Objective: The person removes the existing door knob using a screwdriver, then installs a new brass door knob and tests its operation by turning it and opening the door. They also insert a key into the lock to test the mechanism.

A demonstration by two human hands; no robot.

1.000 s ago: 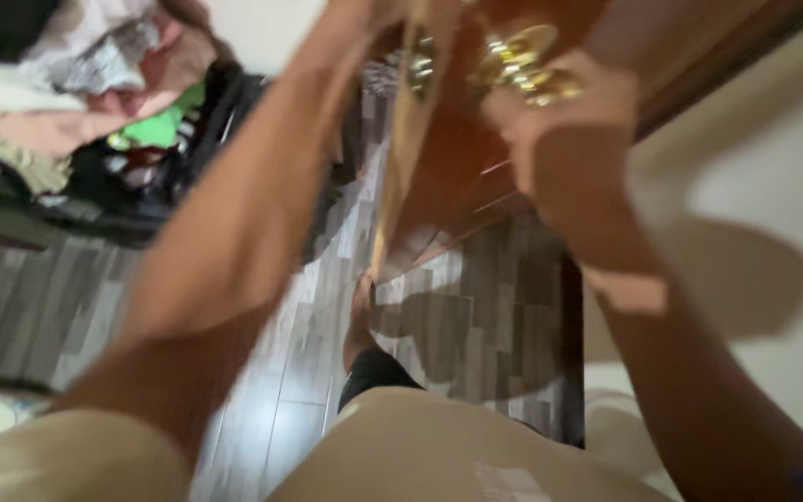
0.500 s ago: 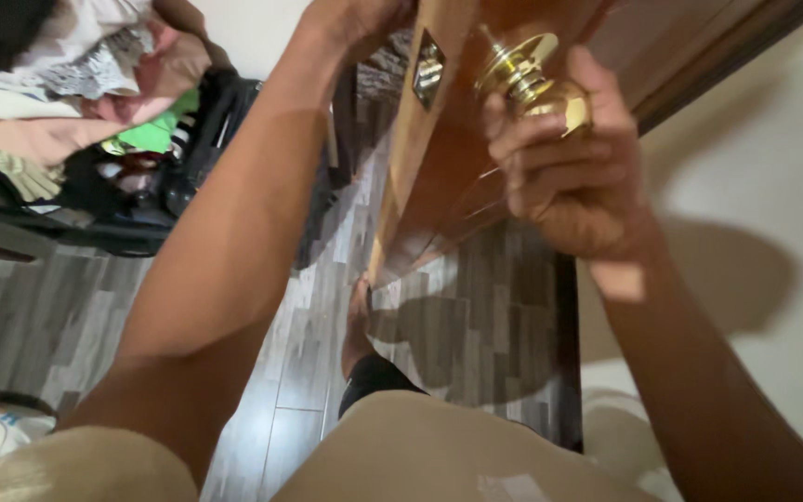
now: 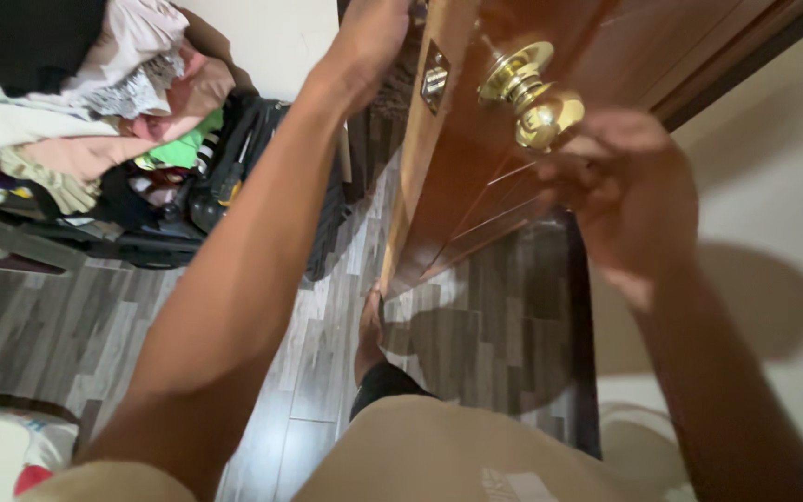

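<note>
- We see a wooden door (image 3: pixel 485 177), reddish-brown and glossy, standing ajar with its narrow edge turned toward us; it fills the upper middle of the view and is the biggest thing here.
- The floor (image 3: pixel 67 353) is grey wood-look planking, and a bare foot (image 3: pixel 369 330) rests on it just below the door's lower corner.
- A pile of clothes (image 3: pixel 95 102) sits at the upper left on top of a dark bag or case (image 3: pixel 225 195), well apart from the door.
- Our left hand (image 3: pixel 374 42) is raised against the door's edge near the top of the frame, seemingly to steady the door; the fingers are cut off, so we cannot tell how they are set.
- Our right hand (image 3: pixel 629 191) is blurred, fingers loosely curled and holding nothing, just beside the knob and perhaps brushing it.
- The door knob (image 3: pixel 536 98) is shiny brass, round, on a flared collar, sticking out of the door face toward the right hand.
- A small metal latch plate (image 3: pixel 434 79) is set into the door's edge, level with the knob.
</note>
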